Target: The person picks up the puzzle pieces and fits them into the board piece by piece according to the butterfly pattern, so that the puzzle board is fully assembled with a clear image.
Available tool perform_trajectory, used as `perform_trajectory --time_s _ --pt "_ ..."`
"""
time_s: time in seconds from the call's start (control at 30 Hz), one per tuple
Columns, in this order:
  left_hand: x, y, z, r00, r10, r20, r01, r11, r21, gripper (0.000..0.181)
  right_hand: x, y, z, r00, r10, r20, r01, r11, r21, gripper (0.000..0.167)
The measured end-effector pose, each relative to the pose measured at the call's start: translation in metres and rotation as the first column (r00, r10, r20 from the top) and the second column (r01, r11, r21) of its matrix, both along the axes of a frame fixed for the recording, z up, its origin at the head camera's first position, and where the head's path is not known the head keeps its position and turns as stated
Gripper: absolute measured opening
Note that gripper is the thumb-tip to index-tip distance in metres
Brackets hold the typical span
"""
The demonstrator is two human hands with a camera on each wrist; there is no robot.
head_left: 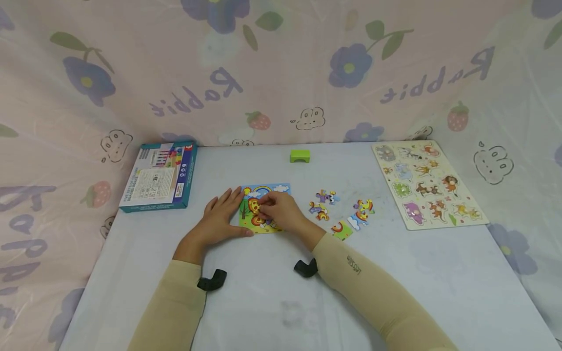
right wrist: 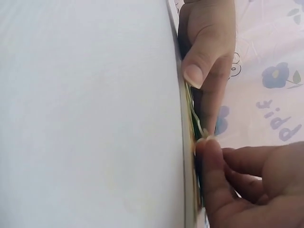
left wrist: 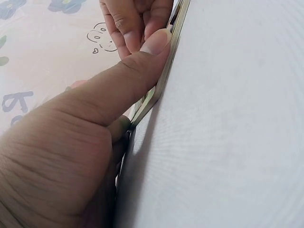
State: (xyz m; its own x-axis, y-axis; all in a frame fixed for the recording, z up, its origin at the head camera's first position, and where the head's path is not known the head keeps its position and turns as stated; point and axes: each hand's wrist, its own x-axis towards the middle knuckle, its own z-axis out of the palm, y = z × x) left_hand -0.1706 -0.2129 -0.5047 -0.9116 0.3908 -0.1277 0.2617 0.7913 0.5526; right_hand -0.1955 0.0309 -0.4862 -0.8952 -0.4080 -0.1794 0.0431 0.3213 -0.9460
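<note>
A colourful jigsaw puzzle board (head_left: pixel 263 189) lies on the table, showing a rainbow, a sun and a tree. My left hand (head_left: pixel 220 218) rests at its left side, fingers straight and spread, with the thumb touching the near edge. Over the board, my right hand (head_left: pixel 283 210) pinches a puzzle piece (right wrist: pixel 199 124) between thumb and fingertips; the piece stands slightly tilted off the board in the right wrist view. Its picture is mostly hidden by the fingers. Right of the board lie several loose puzzle pieces (head_left: pixel 326 197), some overlapping.
A boxed set (head_left: pixel 153 180) lies at the back left. A green arched block (head_left: pixel 300 156) stands near the back edge. At the right is an animal peg puzzle board (head_left: pixel 421 180). A patterned curtain (head_left: pixel 281 63) hangs behind the table (head_left: pixel 259 292).
</note>
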Motion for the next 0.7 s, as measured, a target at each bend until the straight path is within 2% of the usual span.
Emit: perform_trajectory --time_s 0.07,0.17,0.27,0.33,0.43,0.47,0.5,0.57,0.6,0.63,0.7 --pt "0.0 0.0 0.0 1.0 0.001 -0.001 -0.001 1.0 0.001 0.124 0.001 -0.001 0.002 0.995 0.037 -0.092 -0.027 0.993 0.111 0.022" --pt "0.0 0.0 0.0 1.0 0.005 -0.001 -0.005 1.0 0.002 0.124 0.004 -0.001 0.007 0.963 0.134 -0.235 -0.066 0.959 0.276 0.027" --pt "0.0 0.001 0.0 1.0 0.008 -0.001 -0.008 1.0 0.006 0.123 0.008 -0.002 0.014 0.901 0.259 -0.348 -0.097 0.902 0.42 0.029" --pt "0.0 0.001 0.001 1.0 0.009 0.001 -0.009 1.0 0.008 0.124 0.011 -0.002 0.017 0.847 0.367 -0.385 -0.123 0.84 0.529 0.033" --pt "0.0 0.002 0.002 1.0 0.008 0.006 -0.008 1.0 0.011 0.124 0.018 0.0 0.023 0.761 0.538 -0.363 -0.171 0.706 0.687 0.045" --pt "0.0 0.002 0.003 1.0 0.007 0.009 -0.007 1.0 0.011 0.124 0.021 0.0 0.024 0.736 0.586 -0.339 -0.189 0.659 0.728 0.049" --pt "0.0 0.002 0.003 1.0 0.007 0.009 -0.007 1.0 0.008 0.124 0.024 0.001 0.025 0.721 0.622 -0.307 -0.208 0.616 0.759 0.053" --pt "0.0 0.002 0.003 1.0 0.006 0.012 -0.006 1.0 0.006 0.124 0.03 0.003 0.025 0.707 0.662 -0.25 -0.231 0.55 0.803 0.059" --pt "0.0 0.002 0.002 1.0 0.006 0.011 -0.006 1.0 0.003 0.124 0.032 0.003 0.025 0.705 0.671 -0.23 -0.238 0.529 0.815 0.06" --pt "0.0 0.001 0.002 1.0 0.005 0.012 -0.005 1.0 0.0 0.125 0.033 0.003 0.024 0.704 0.677 -0.214 -0.243 0.513 0.823 0.061" --pt "0.0 0.001 0.001 1.0 0.005 0.014 -0.005 1.0 -0.003 0.125 0.034 0.003 0.021 0.706 0.68 -0.197 -0.249 0.499 0.83 0.062"
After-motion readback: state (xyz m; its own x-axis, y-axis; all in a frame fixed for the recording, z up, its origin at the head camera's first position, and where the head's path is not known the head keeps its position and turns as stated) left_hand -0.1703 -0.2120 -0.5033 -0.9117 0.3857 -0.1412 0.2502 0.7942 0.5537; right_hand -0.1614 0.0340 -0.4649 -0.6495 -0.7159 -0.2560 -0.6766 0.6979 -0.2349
